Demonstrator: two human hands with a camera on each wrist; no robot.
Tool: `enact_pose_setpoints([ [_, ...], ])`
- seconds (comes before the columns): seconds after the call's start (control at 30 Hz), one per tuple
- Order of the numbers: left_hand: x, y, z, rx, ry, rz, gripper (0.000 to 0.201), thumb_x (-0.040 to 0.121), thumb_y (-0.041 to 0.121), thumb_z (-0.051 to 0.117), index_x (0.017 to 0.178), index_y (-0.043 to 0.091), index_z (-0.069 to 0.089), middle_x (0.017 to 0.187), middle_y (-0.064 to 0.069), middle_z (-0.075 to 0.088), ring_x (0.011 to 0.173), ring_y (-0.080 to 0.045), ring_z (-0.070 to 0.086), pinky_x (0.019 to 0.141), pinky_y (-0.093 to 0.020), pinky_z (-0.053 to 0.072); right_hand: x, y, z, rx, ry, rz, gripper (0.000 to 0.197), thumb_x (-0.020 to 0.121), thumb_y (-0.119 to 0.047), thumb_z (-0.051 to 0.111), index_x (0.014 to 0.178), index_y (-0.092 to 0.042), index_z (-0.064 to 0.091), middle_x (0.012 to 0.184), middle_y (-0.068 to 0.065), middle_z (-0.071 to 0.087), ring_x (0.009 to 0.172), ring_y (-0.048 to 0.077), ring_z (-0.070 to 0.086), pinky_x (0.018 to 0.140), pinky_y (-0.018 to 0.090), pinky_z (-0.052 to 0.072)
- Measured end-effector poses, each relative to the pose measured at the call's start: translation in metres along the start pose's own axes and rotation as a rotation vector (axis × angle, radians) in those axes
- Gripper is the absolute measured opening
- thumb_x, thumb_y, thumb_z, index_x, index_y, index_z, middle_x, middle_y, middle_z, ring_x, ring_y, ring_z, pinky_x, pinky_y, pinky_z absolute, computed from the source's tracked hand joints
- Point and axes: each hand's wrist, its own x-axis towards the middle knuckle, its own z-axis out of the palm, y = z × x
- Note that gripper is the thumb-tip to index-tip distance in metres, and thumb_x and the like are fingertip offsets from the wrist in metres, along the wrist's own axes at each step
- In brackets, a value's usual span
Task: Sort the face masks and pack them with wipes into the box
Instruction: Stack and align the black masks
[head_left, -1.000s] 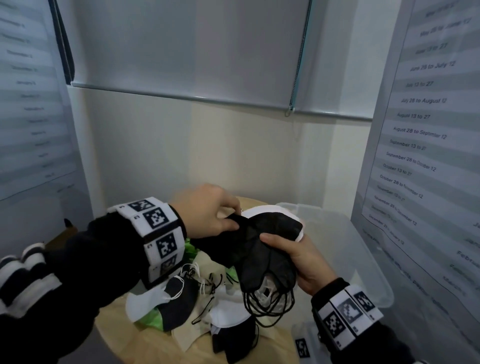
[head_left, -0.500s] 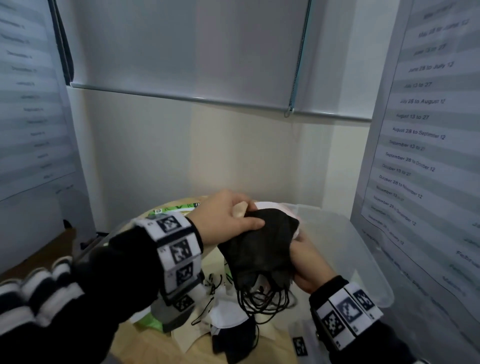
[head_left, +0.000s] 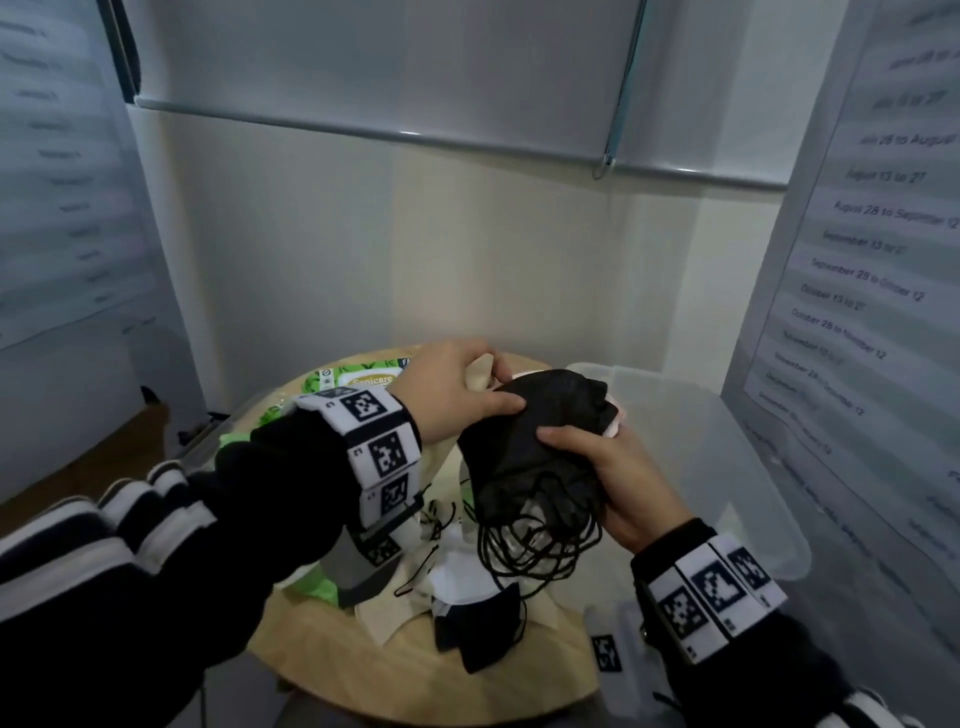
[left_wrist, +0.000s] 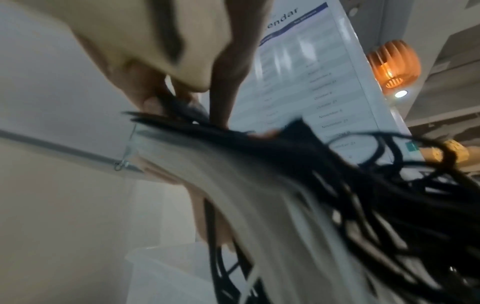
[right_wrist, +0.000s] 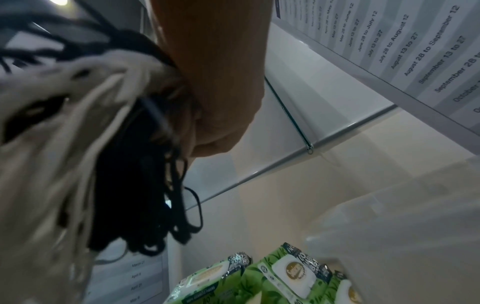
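Note:
A stack of black face masks (head_left: 530, 452) is held above the round table, ear loops (head_left: 535, 545) dangling below. My left hand (head_left: 506, 384) pinches the stack's top edge, thumb on the black fabric, with a beige piece (head_left: 480, 371) between its fingers. My right hand (head_left: 582, 431) grips the stack from the right, thumb on the front. The left wrist view shows fingertips (left_wrist: 221, 115) on the black masks (left_wrist: 285, 144). The right wrist view shows the stack's pale inner sides (right_wrist: 64, 144) and black loops. Green wipes packs (head_left: 358, 379) lie behind my left wrist. The clear box (head_left: 727, 441) stands at right.
Loose masks lie on the wooden table (head_left: 519, 691) below my hands: a white one (head_left: 457, 571), a black one (head_left: 483, 623), a beige one (head_left: 384, 618). Wipes packs (right_wrist: 285, 273) also show in the right wrist view. Walls with printed calendars close in on both sides.
My left hand moved right and laid a black mask onto the stack in my right hand, then closed on the stack's top. The wipes packs came into view behind it.

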Motion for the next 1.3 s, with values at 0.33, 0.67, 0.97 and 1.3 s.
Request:
enact_pose_setpoints([
  [0.33, 0.003, -0.039, -0.030, -0.104, 0.139, -0.373, 0.051, 0.087, 0.033, 0.063, 0.126, 0.004, 0.045, 0.109, -0.011, 0.052, 0.096, -0.019, 0.051, 0.078, -0.027, 0.037, -0.004, 0.014, -0.035, 0.133, 0.237, 0.040, 0.035, 0.084, 0.006, 0.057, 0.118, 0.003, 0.059, 0.100, 0.019, 0.071, 0.079, 0.025, 0.072, 0.061, 0.032, 0.058],
  [0.67, -0.017, -0.019, -0.034, -0.141, -0.075, -0.032, 0.021, 0.075, 0.021, 0.077, 0.091, 0.022, 0.064, 0.077, 0.010, 0.062, 0.065, 0.000, 0.055, 0.066, -0.012, 0.043, -0.007, 0.018, -0.009, 0.078, 0.112, 0.096, 0.050, 0.070, -0.001, 0.065, 0.120, 0.005, 0.057, 0.109, 0.023, 0.068, 0.090, 0.030, 0.069, 0.074, 0.036, 0.059],
  [0.97, -0.021, -0.011, -0.009, 0.040, -0.062, 0.311, 0.069, 0.050, 0.059, 0.070, 0.113, 0.031, 0.062, 0.109, 0.019, 0.062, 0.102, -0.003, 0.057, 0.095, -0.035, 0.046, -0.020, -0.006, 0.013, 0.125, -0.183, 0.067, 0.034, 0.085, -0.012, 0.055, 0.118, -0.003, 0.061, 0.113, 0.017, 0.068, 0.100, 0.026, 0.066, 0.085, 0.032, 0.055],
  [1.3, -0.025, -0.016, -0.009, 0.006, 0.139, 0.540, 0.047, 0.060, 0.051, 0.072, 0.101, 0.035, 0.054, 0.091, 0.018, 0.050, 0.085, 0.004, 0.049, 0.078, -0.023, 0.044, -0.019, -0.008, -0.004, 0.247, -0.216, 0.085, 0.068, 0.045, -0.036, 0.082, 0.105, -0.006, 0.071, 0.093, 0.011, 0.065, 0.077, 0.020, 0.064, 0.064, 0.027, 0.053],
])
